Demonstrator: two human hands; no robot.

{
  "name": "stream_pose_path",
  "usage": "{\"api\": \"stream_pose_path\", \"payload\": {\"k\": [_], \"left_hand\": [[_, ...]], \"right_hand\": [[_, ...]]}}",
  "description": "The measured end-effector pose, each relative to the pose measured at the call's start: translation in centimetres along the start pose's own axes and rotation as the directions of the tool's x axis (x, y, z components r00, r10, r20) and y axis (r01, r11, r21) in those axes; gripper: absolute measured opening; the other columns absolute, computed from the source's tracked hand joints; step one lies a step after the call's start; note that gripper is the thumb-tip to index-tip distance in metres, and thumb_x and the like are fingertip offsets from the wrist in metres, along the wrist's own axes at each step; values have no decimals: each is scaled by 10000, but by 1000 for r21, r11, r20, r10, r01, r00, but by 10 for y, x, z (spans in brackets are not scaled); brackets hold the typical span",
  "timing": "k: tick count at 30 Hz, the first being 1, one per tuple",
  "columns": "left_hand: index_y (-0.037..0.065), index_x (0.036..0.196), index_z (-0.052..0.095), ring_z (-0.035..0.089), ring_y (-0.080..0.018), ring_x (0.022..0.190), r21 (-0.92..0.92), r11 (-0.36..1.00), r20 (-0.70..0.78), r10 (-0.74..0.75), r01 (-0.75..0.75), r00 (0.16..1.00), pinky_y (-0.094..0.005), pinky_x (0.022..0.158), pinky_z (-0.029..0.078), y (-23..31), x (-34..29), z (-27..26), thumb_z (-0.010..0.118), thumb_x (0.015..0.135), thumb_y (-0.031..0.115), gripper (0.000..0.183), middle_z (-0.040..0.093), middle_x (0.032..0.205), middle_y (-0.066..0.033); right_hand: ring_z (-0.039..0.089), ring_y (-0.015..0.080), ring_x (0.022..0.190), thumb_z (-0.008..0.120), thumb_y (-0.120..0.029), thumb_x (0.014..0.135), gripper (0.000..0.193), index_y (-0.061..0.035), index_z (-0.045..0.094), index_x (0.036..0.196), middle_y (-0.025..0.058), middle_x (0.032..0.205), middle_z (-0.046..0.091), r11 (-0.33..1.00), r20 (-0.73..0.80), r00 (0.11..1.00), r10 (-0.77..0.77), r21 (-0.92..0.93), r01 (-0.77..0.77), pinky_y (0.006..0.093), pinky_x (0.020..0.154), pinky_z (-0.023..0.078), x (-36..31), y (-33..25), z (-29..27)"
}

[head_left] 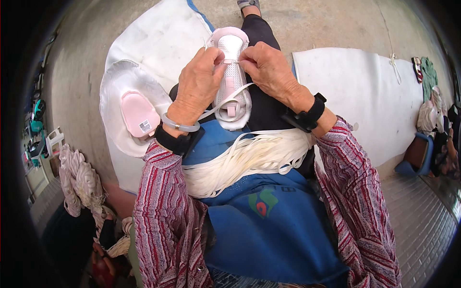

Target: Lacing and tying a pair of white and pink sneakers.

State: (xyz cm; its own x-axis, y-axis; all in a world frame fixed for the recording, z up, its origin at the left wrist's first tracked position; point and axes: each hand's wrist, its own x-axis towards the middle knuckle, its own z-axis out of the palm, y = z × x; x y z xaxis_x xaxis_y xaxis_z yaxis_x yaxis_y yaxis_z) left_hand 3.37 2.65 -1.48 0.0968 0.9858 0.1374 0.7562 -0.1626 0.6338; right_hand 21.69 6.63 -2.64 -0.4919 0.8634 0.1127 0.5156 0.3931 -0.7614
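White sheets [355, 101] flank the shoe [232, 79], concrete floor [317, 24] beyond it; at its tongue, left hand [199, 77] and right hand [271, 69] pinch lace [207, 113].

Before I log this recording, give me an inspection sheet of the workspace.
Surface: blue apron over the lap; left white sheet and right white sheet; concrete floor beyond.
Job's things: pink-and-white shoe, white lace on it; lace bundle across the apron.
Clutter: white bowl-shaped thing at left, pink pad inside.
Hands: left hand and right hand both pinch the lace over the shoe.
Cables: nothing seen; a pale cord lies at the right white sheet.
Surroundings: another person near a blue seat, right.
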Motion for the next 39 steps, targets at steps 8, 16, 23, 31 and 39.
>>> {"api": "stream_pose_path", "payload": {"k": [8,16,23,31,39], "left_hand": [[36,938,589,585,-268,658,21,998,9,66,-66,998,-357,620,477,-1,3,1,657,837,74,128,581,832,-130],[34,938,584,576,-247,640,-25,999,3,48,-48,999,-342,609,473,2,5,0,656,843,61,123,582,834,-118],[32,938,577,560,-219,629,-45,998,2,38,-38,999,-322,603,466,0,4,3,650,848,49,117,575,827,-106],[31,950,567,592,-282,681,-26,998,1,61,-61,998,-351,621,479,0,3,3,634,849,34,121,576,845,-131],[26,922,543,602,-350,746,79,986,4,144,-144,990,-401,637,494,3,3,2,625,848,23,111,579,871,-150]], "right_hand": [[588,353,795,604,-95,837,115,5,654,862,186,813,576,999,-38,999,-13,30,14,431,735,477,0,-4,1],[562,258,724,641,-84,832,78,-18,655,871,118,760,575,997,-111,992,-67,34,72,355,667,459,1,-1,1],[566,271,728,640,-79,839,67,-23,646,876,117,779,567,996,-124,990,-71,47,78,361,664,459,-1,-1,5],[573,307,742,624,-66,845,70,-4,615,876,136,803,546,995,-86,991,-99,23,101,378,671,465,-2,-2,7],[629,381,789,586,-49,835,83,29,599,861,196,885,582,983,37,989,-144,-107,147,439,669,524,8,-11,-1]]}}
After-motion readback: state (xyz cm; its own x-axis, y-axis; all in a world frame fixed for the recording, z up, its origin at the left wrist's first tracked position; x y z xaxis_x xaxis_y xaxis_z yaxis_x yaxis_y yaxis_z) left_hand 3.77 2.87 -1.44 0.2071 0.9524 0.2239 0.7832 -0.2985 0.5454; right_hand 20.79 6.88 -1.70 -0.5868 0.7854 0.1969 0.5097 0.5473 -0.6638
